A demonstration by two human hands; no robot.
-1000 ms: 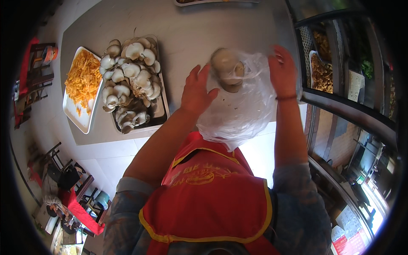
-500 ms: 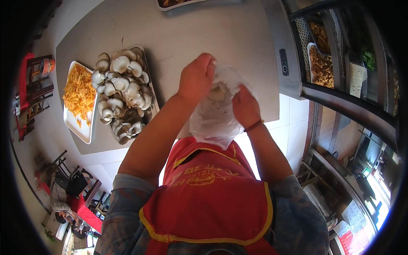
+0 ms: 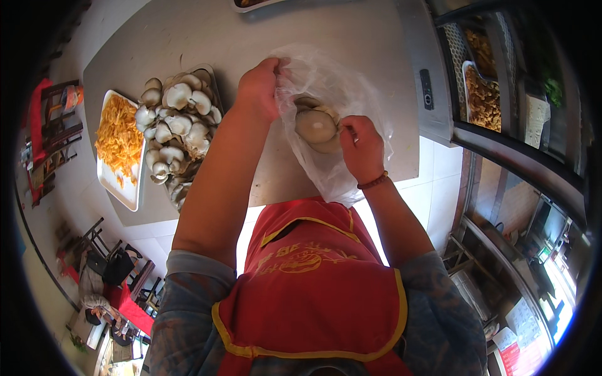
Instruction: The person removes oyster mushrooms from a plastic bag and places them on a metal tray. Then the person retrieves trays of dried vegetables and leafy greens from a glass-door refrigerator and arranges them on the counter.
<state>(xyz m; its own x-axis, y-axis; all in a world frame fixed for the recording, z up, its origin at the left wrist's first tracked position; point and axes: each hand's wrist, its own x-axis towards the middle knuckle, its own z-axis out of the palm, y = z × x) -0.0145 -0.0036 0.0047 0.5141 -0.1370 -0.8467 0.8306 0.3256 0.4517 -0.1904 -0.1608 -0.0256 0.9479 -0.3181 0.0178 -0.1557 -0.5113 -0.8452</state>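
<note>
A thin clear plastic bag [image 3: 338,81] is stretched between my two hands above the steel table. My left hand [image 3: 260,88] is closed on the bag's far left edge. Closer to me, my right hand [image 3: 362,150] pinches the bag on its right side, with the fingertips right beside a pale oyster mushroom [image 3: 315,125]. That mushroom, with more pale pieces around it, shows at the bag's mouth. Left of my hands, a heap of grey-white oyster mushrooms [image 3: 182,116] fills a metal tray, partly covered by my left forearm.
A white tray [image 3: 130,199] of shredded orange-yellow food stands at the table's left. Another tray [image 3: 251,6] is cut off at the far edge. On the right, a steel-framed display case [image 3: 501,141] holds trays of brownish food [image 3: 483,103]. The steel table [image 3: 251,41] extends under everything.
My left hand has moved farther away and leftward, spreading the bag wider. My right hand has shifted slightly. The mushroom in the bag now shows more plainly.
</note>
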